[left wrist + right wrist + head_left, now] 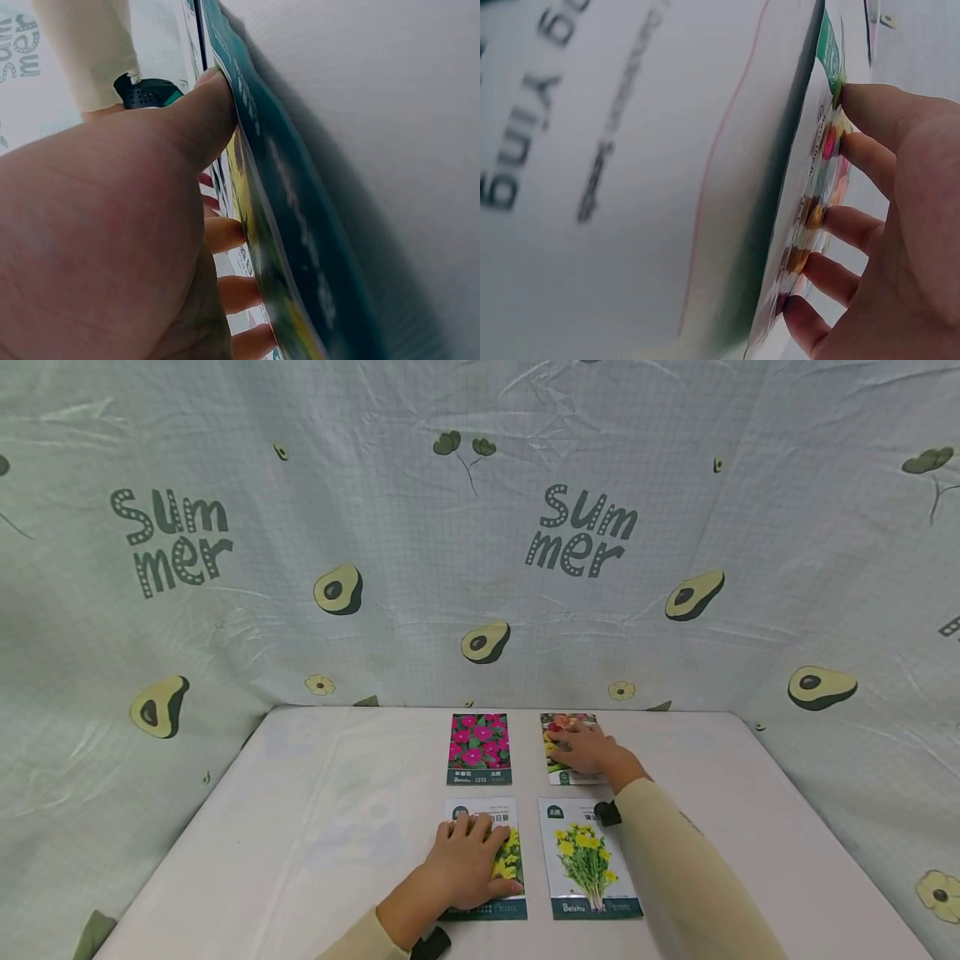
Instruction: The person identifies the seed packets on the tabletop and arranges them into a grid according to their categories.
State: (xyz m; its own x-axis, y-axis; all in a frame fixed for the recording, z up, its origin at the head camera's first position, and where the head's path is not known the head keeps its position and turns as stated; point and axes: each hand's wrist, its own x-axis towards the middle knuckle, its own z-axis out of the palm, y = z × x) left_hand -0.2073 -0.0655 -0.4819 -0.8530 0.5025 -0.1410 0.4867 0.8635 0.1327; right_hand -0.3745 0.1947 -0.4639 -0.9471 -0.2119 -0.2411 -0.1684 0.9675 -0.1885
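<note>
Four seed packets would make two rows; at the near left lies one with yellow flowers, and my left hand rests on it with spread, straight fingers. In the left wrist view, the thumb and fingertips touch the face of this packet. At the far right my right hand rests on a packet of colourful blooms, covering much of it. Its fingertips touch that packet's face in the right wrist view. A pink-flower packet lies far left, and a white packet with a yellow bunch near right.
The packets lie on a white table. Behind it hangs a pale curtain printed with avocados and lettering. My right sleeve passes over the table beside the near right packet.
</note>
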